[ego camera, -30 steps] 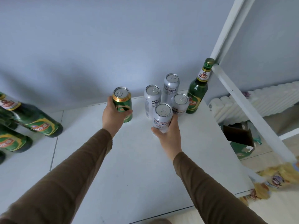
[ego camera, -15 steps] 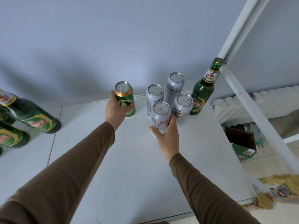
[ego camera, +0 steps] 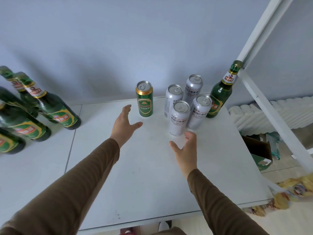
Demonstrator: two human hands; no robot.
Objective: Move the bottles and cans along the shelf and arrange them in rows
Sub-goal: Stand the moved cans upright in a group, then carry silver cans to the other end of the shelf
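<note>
White shelf panels run along a pale blue wall, carrying everything here. Near the back stands the green can, upright and alone, with a gap between it and the four silver cans, which crowd together in a tight cluster, some touching. Just beside them on the right is a single green bottle, close to the shelf's end and its white post. More green bottles bunch at the far left. Both hands hold nothing: the left hand is spread just short of the green can, the right hand splayed just below the nearest silver can. A careless nudge into the packed cans would likely topple several together, and might knock the lone bottle over the open end.
</note>
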